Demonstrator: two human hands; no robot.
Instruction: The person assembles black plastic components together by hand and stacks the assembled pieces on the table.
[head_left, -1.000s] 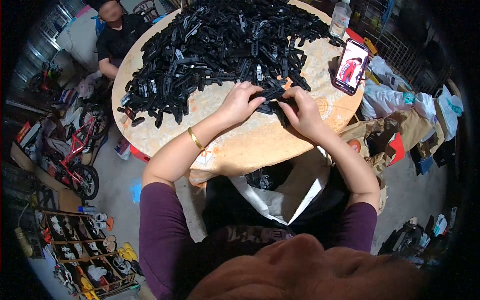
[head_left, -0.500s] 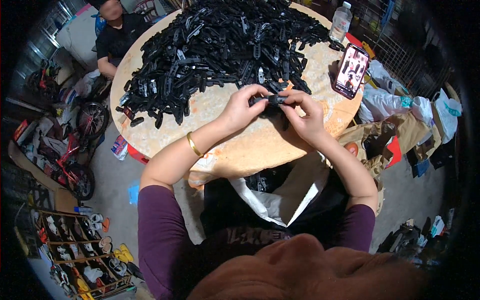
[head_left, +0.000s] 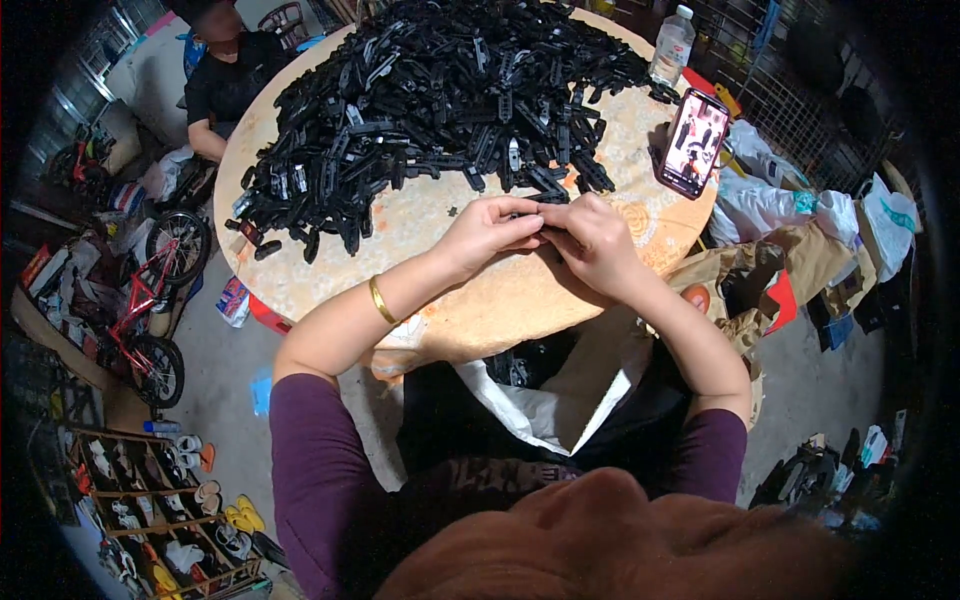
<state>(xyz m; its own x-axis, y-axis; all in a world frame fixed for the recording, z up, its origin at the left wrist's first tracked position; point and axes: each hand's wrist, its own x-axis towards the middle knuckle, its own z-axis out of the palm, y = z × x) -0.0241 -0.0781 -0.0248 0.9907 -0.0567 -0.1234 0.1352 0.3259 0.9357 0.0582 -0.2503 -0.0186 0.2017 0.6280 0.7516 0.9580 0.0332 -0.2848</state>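
Observation:
Over the near part of the round table [head_left: 470, 310], my two hands meet fingertip to fingertip. My left hand [head_left: 490, 237], below a gold bangle on the forearm, pinches a small black plastic part [head_left: 527, 200]. From the other side my right hand [head_left: 597, 245] grips the same part, fingers curled round it. Most of the part is hidden by my fingers, so its exact kind cannot be told. Beyond my hands lies a big heap of similar black plastic pieces [head_left: 430, 110], long and narrow, some showing silvery metal.
A phone [head_left: 693, 143] stands propped at the table's right, with a clear bottle [head_left: 672, 45] behind it. On my lap a white sack [head_left: 545, 410] hangs open with black pieces inside. Another person [head_left: 235, 75] sits at the far left. Plastic and paper bags [head_left: 770, 210] crowd the right.
My right hand has turned and closed in toward the left, its fingers now covering the black part that showed between my hands. The whole view has shifted slightly.

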